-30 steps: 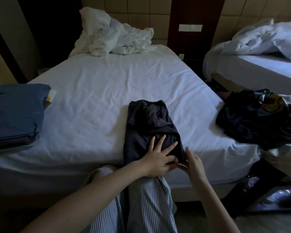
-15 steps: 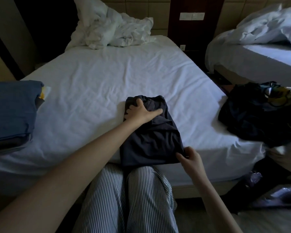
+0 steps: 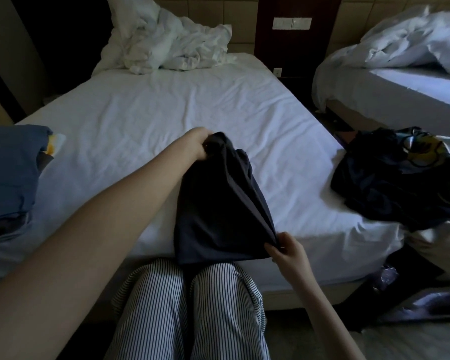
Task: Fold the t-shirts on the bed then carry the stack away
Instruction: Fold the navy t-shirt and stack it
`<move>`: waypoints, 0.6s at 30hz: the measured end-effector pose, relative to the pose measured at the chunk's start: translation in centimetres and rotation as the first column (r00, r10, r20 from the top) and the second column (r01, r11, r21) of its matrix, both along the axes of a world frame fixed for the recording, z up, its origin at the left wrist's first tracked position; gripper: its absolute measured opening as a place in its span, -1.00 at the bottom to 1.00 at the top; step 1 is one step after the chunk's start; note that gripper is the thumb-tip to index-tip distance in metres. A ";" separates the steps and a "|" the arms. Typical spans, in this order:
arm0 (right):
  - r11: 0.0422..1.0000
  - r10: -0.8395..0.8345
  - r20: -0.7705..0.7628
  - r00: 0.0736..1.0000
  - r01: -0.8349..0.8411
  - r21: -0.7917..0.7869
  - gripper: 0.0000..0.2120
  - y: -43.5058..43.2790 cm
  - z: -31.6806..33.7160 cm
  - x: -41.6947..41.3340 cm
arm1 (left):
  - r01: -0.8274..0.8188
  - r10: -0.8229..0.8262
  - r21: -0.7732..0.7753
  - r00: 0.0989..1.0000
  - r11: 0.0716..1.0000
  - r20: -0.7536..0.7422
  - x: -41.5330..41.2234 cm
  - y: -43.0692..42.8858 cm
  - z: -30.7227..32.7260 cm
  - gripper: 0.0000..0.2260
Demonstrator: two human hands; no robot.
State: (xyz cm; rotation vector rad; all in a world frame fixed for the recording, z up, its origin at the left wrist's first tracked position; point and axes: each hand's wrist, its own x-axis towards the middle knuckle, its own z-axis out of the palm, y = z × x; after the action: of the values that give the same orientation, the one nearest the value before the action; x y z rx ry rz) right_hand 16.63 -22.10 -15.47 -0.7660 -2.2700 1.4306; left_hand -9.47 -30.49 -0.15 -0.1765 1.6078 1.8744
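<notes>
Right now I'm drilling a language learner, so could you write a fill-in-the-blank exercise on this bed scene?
The left hand grips the dark t-shirt at its ___ end; the right hand pinches its near corner. The folded stack at the bed's left edge is topped in ___. The loose pile of dark clothes lies at the bed's ___ edge.
Missing: far; blue; right.

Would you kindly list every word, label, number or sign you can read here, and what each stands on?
No text here can be read.
On the dark clothes pile, a yellow print: too blurred to read.
On the wall switch plate: no lettering shows.
On the dark t-shirt being folded: no print visible.
</notes>
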 end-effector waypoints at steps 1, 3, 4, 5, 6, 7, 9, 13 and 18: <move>1.000 0.004 -0.002 1.000 -0.005 -0.009 -0.73 0.0 0.0 0.0 | -0.016 0.013 0.135 1.000 0.991 0.021 0.0 0.9 0.3 -0.84; 0.998 -0.003 -0.012 1.000 0.002 -0.060 -0.75 -0.1 -0.1 0.0 | 0.031 -0.040 0.307 0.999 0.951 0.024 0.2 2.7 0.2 -0.95; 0.996 -0.024 -0.011 1.000 0.023 -0.090 -0.78 -0.3 -0.1 0.1 | 0.094 -0.089 0.301 0.996 0.949 -0.029 0.3 3.4 -0.2 -0.92; 0.993 -0.058 -0.007 0.998 0.057 -0.104 -0.81 -0.6 -0.1 0.1 | 0.159 -0.132 0.238 0.983 0.958 -0.124 0.6 3.9 -0.5 -0.91; 0.991 -0.110 -0.001 0.994 0.110 -0.078 -0.85 -0.9 -0.1 0.1 | 0.195 -0.151 0.165 0.958 0.967 -0.245 0.6 4.3 -1.1 -0.93; 0.985 -0.174 -0.008 0.985 0.174 -0.006 -0.87 -1.2 0.0 0.1 | 0.198 -0.154 0.070 0.904 0.978 -0.400 0.7 4.3 -1.5 -0.91; 0.931 -0.271 -0.107 0.956 0.289 0.223 -0.77 -1.7 0.6 -0.3 | 0.115 -0.202 -0.168 0.654 0.979 -0.729 1.3 3.6 -2.8 -0.81; 0.783 -0.100 -0.296 0.950 0.259 0.565 -0.62 -2.0 3.5 -3.8 | -0.217 -0.575 -0.552 -0.059 0.805 -0.816 3.4 0.4 -7.4 -0.69; 0.716 0.091 0.150 0.984 -0.170 0.677 -0.37 -2.4 3.5 -9.3 | -0.053 -0.906 -0.946 0.273 0.320 -0.322 1.9 1.0 -10.4 -0.55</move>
State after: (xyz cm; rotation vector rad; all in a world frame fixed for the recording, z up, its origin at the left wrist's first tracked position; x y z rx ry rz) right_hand 7.34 -24.52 -11.96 -0.4389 -2.6961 0.4742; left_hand -7.53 -29.49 -10.58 1.0736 2.7100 0.2607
